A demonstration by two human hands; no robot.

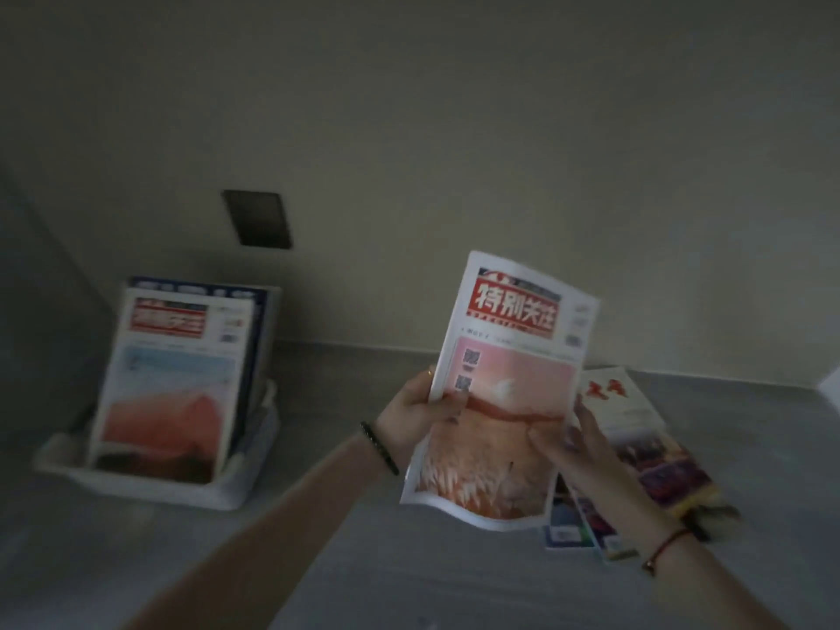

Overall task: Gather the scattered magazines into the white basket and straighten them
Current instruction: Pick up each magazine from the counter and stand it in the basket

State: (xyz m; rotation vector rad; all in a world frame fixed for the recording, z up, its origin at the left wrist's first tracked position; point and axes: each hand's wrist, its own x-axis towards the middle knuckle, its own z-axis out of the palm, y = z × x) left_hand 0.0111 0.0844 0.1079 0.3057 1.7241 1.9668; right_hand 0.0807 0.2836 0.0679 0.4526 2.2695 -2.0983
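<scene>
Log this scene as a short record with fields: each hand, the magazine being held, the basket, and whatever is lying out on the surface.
left hand: grips the left edge of the pink-cover magazine
right hand: holds the same magazine's right edge
pink-cover magazine: raised above the grey surface, cover facing the camera
white basket: at left, holds upright magazines leaning back
loose magazines: overlapping on the surface at right

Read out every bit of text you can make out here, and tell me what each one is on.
"特别关注": red masthead of the white magazine with a pink cover photo, gripped by the left hand.
Blurred, unreadable: red masthead on the front magazine in the white basket; red characters on the loose magazine on the grey counter.
Small print: too small.
</scene>
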